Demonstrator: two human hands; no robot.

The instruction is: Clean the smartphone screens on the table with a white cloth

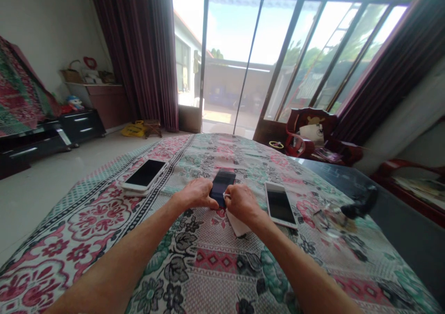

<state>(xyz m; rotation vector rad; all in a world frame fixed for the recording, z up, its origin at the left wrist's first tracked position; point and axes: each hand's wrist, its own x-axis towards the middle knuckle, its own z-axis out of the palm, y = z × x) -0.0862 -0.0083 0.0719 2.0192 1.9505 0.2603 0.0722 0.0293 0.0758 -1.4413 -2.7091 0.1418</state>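
A dark smartphone lies on the patterned tablecloth in front of me. My left hand grips its left edge, the thumb at the lower corner. Closed fingers of my right hand pinch a small white piece against the phone's lower right side; what exactly it is cannot be made out. Under that hand lies a flat white sheet, partly hidden, like paper or cloth. To the right rests a white tablet with a dark screen. Another white tablet is at the left, on top of something pale.
A floral cloth covers the table. At the right are a clear plastic bag and a black object, near a dark tabletop. Beyond stand a carved wooden chair, glass doors and a low black cabinet.
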